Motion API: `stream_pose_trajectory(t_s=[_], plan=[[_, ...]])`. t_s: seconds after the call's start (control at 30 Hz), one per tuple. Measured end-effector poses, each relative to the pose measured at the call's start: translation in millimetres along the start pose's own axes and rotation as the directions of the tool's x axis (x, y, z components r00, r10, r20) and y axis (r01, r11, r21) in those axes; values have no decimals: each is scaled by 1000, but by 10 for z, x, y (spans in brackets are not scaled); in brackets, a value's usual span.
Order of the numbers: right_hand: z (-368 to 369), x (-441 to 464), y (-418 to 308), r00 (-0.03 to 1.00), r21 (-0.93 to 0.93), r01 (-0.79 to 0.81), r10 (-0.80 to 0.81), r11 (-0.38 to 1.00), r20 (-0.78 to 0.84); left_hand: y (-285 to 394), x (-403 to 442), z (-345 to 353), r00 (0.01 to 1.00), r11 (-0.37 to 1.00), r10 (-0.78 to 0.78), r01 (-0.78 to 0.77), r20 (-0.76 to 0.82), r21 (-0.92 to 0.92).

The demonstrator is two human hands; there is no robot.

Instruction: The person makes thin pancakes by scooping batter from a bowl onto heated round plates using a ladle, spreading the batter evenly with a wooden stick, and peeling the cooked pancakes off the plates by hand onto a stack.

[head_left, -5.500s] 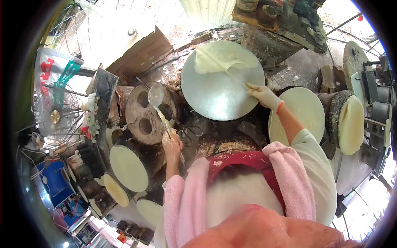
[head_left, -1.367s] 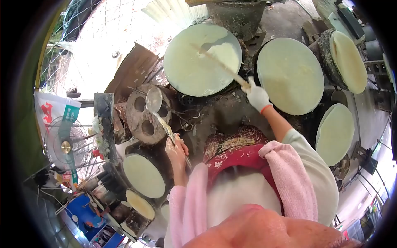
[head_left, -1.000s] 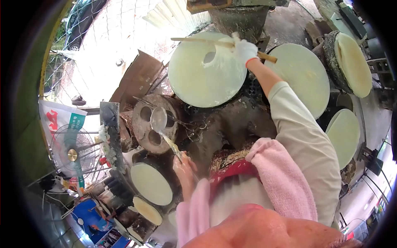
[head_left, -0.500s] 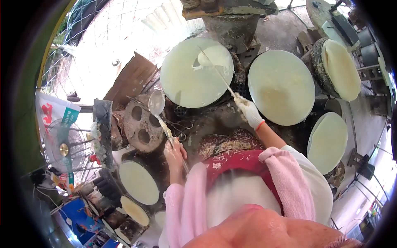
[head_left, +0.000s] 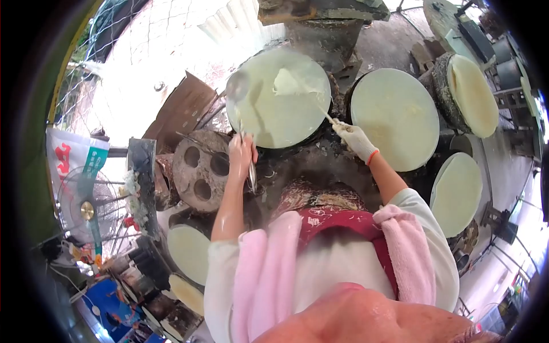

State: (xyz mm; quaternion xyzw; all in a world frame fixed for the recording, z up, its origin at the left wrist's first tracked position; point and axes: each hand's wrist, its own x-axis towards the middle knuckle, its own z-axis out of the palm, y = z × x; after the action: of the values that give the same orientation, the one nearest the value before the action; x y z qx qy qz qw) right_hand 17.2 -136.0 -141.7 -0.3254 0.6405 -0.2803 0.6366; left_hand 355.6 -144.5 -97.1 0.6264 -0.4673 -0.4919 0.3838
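A round griddle (head_left: 269,128) covered with a thin pale batter sheet lies in front of me. My left hand (head_left: 243,154) is bare and closed around the handle of a ladle. The ladle's bowl (head_left: 238,86), blurred by motion, hangs over the griddle's left side. From the right, my right hand (head_left: 355,142), in a whitish glove, grips a thin stick (head_left: 328,116) that reaches over the griddle's right edge; its far end is blurred. A whiter patch of batter (head_left: 286,83) shows near the sheet's middle.
A second coated griddle (head_left: 394,120) sits close to my right hand. Further right are a round with a lifted-looking sheet (head_left: 473,94) and another pale round (head_left: 457,194). Beside my left forearm stands a cylinder with three holes (head_left: 200,171). A fan (head_left: 87,210) is far left.
My left hand has moved forward, taking the ladle from beside the griddle to over its left side. My right hand has shifted slightly right with the stick.
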Motion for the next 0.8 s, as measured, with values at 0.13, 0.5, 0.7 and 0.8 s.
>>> stream_pose_trajectory(t_s=[0.13,0.5,0.7,0.8], plan=[[131,51,514,993,80,120,-119,990,-17,-128,1187,189,986,986,-15,-12,165,167],[1290,-442,645,980,327,-12,76,945,-185,-415,960,172,864,840,-300,440,405,-317],[1756,-467,679,979,338,-134,176,932,-98,-515,813,280,784,453,-343,620,517,-640],[1752,-541,471,973,395,-193,226,898,-39,-87,513,13,845,387,-158,530,512,-755]])
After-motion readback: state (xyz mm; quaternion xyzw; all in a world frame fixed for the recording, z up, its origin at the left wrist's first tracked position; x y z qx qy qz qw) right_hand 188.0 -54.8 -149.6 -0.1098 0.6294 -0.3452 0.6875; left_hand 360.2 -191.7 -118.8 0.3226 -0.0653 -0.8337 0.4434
